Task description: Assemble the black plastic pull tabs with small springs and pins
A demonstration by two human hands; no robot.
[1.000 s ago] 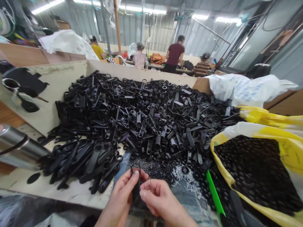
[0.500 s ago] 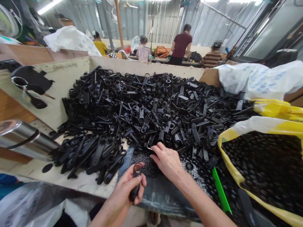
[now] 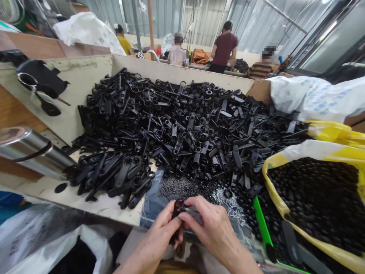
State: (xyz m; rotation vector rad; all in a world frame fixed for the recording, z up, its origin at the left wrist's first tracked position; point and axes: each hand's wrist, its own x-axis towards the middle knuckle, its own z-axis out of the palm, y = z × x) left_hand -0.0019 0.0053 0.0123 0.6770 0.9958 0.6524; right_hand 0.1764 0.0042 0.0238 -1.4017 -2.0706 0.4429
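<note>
My left hand (image 3: 162, 230) is closed round a small black plastic part (image 3: 178, 206) with a ring at its top end. My right hand (image 3: 209, 224) meets it from the right, thumb and fingers pinched at the ring; whatever they hold is too small to name. Both hands hover at the near edge of the bench, over a patch of small dark pins and silvery pins (image 3: 225, 201). Beyond them lies a big heap of black plastic parts (image 3: 182, 129) in a wooden tray (image 3: 85, 82).
A yellow-rimmed bag of small black round pieces (image 3: 316, 198) sits at right, a green tool (image 3: 261, 224) beside it. A steel cylinder (image 3: 31, 150) lies at left. White sacks (image 3: 313, 97) sit behind. Several people work at a far table.
My right hand reached out to the pins by the heap, then came back to the part in my left hand. The camera has tilted slightly down.
</note>
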